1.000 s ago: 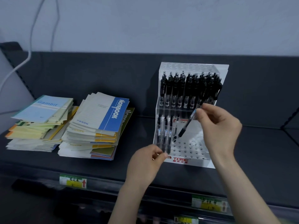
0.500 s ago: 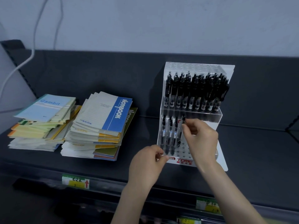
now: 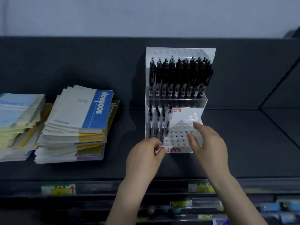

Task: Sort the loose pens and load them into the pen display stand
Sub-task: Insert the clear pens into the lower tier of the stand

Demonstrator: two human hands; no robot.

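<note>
A white acrylic pen display stand (image 3: 181,51) stands on the dark shelf. Its upper tier holds a full row of black pens (image 3: 178,78). On the lower tier, several pens (image 3: 158,122) stand in the holes at the left, and the rightmost of them (image 3: 168,120) leans slightly. My left hand (image 3: 144,158) grips the stand's front left corner with curled fingers and thumb. My right hand (image 3: 209,143) hovers over the lower tier's bare right holes, fingers relaxed, holding nothing.
Two stacks of notebooks (image 3: 78,120) (image 3: 17,117) lie left of the stand. A price label (image 3: 58,189) sits on the shelf's front rail. A dark shelf divider (image 3: 276,88) rises at the right, and lower shelves with goods show below.
My right hand set the pen it was holding into the lower tier beside the others, let go and drew back to the right. My left hand stayed on the stand's corner.
</note>
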